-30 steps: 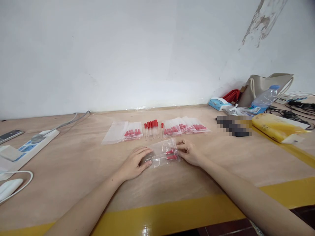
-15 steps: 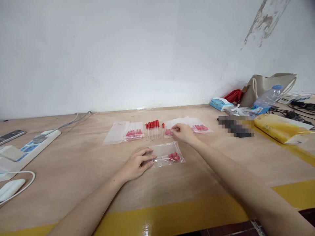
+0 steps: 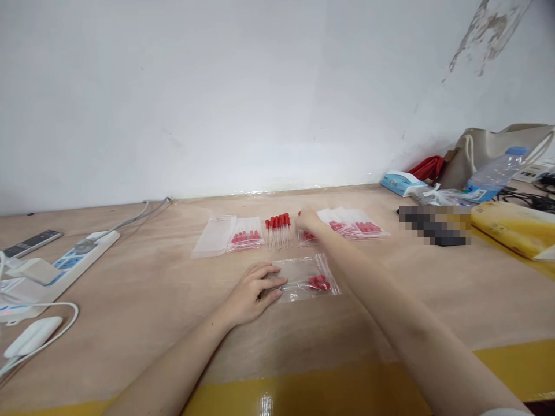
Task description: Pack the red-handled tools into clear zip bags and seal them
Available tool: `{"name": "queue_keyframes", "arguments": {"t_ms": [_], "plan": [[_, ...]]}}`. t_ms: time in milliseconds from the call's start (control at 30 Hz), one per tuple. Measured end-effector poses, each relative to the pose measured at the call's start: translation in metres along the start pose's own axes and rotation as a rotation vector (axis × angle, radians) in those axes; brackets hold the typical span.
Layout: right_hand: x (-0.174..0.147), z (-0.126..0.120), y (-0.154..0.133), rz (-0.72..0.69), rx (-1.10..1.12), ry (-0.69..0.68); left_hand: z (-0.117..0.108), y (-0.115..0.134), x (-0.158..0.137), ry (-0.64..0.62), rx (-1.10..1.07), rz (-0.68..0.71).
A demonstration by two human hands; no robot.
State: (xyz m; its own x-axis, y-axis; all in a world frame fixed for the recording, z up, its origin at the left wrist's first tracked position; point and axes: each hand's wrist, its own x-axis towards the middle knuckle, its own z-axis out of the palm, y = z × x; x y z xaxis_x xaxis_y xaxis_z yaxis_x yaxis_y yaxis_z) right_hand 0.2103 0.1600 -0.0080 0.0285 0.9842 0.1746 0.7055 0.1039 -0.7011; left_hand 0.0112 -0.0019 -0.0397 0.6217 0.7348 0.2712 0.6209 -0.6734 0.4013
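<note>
My left hand [image 3: 255, 292] lies with fingers spread, its fingertips resting on the left end of a clear zip bag [image 3: 299, 289]. Inside that bag are several droppers with red bulbs [image 3: 319, 282]. Farther back, my right hand [image 3: 309, 221] reaches to a single dropper [image 3: 299, 214], whose red bulb shows at its fingertips. Blur and the hand itself hide the fingers, so their grip is unclear. Just left of it, several loose droppers [image 3: 278, 222] with red bulbs and clear stems lie side by side.
Filled bags of droppers [image 3: 245, 237] and flat bags [image 3: 212, 236] lie left of the loose droppers. More filled bags [image 3: 364, 226] lie to the right. A power strip [image 3: 87, 263] and phone [image 3: 34, 242] are at left; a tissue pack [image 3: 511, 225] and water bottle [image 3: 498, 173] at right.
My right hand has moved left and back from the bags to the single dropper. My left hand stays on the clear bag. The view has shifted slightly.
</note>
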Motion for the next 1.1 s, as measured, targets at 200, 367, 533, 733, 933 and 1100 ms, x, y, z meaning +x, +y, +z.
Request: {"name": "queue_keyframes", "arguments": {"t_ms": [200, 367, 533, 733, 933, 1100], "plan": [[-0.064, -0.056, 0.056, 0.007, 0.515, 0.223, 0.0, 0.001, 0.001, -0.008, 0.005, -0.023], [-0.112, -0.061, 0.086, 0.184, 0.746, 0.231, -0.002, 0.001, 0.001, -0.019, 0.005, -0.028], [-0.118, -0.046, 0.078, 0.194, 0.874, 0.316, -0.001, -0.001, 0.001, -0.016, 0.002, -0.024], [-0.134, -0.039, 0.075, 0.144, 0.912, 0.045, -0.002, 0.002, 0.0, 0.011, 0.001, -0.058], [-0.141, -0.041, 0.076, -0.156, 0.477, -0.143, -0.004, 0.005, 0.0, 0.014, -0.006, -0.052], [-0.138, -0.036, 0.072, -0.313, 0.218, -0.084, -0.004, 0.005, 0.001, 0.018, -0.001, -0.057]]}}
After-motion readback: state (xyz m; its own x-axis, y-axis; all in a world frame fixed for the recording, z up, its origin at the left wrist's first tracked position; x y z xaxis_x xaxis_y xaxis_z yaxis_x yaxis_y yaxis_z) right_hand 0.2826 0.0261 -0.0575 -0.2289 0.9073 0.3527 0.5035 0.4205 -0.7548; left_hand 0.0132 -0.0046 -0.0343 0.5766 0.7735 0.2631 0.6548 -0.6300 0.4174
